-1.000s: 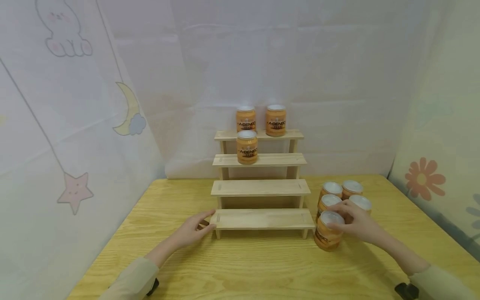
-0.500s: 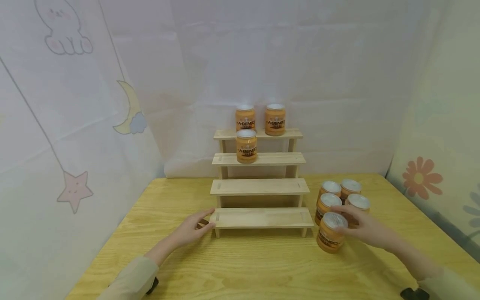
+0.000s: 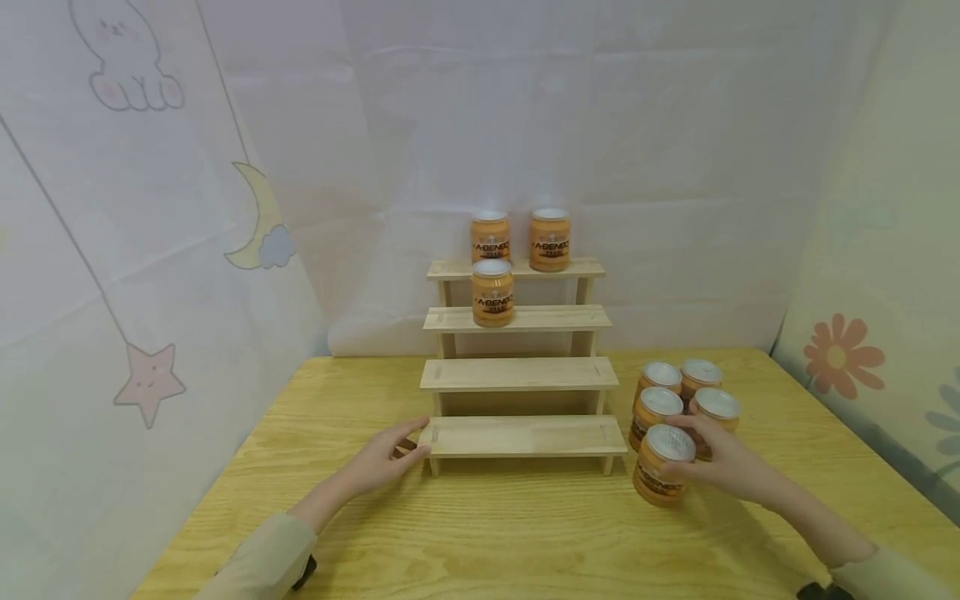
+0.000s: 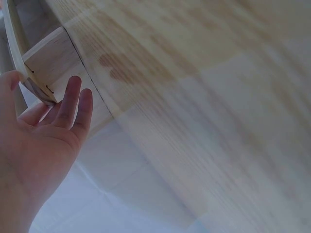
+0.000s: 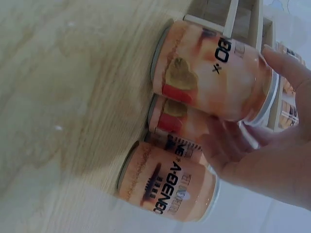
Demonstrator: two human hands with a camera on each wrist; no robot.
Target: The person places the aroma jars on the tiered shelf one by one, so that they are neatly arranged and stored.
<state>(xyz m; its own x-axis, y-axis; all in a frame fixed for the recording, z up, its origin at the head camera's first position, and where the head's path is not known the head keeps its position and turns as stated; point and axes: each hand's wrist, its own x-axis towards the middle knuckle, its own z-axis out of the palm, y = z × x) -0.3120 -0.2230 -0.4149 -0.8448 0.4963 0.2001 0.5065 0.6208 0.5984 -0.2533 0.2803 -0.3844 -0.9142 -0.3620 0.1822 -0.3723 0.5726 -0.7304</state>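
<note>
A wooden four-step display stand (image 3: 525, 435) stands on the table, its lowest step at the front. My left hand (image 3: 381, 460) holds the left end of that lowest step between thumb and fingers; in the left wrist view two fingers (image 4: 69, 99) stick out past the board. To the right of the stand, my right hand (image 3: 723, 461) grips an orange can (image 3: 658, 477) with a silver lid, thumb on its near side. The right wrist view shows this can (image 5: 209, 73) tilted against its neighbours, with fingertips partly hidden behind it.
Several more orange cans (image 3: 660, 406) cluster just behind the held one. Two cans (image 3: 550, 242) stand on the top step and one can (image 3: 492, 296) on the step below, left of its middle. Printed cloth (image 3: 645, 167) hangs behind and beside the table (image 3: 480, 533).
The right hand has shifted slightly right and toward me with the can, which has turned a little, leaving a gap to the can behind. My left hand stays at the step's end.
</note>
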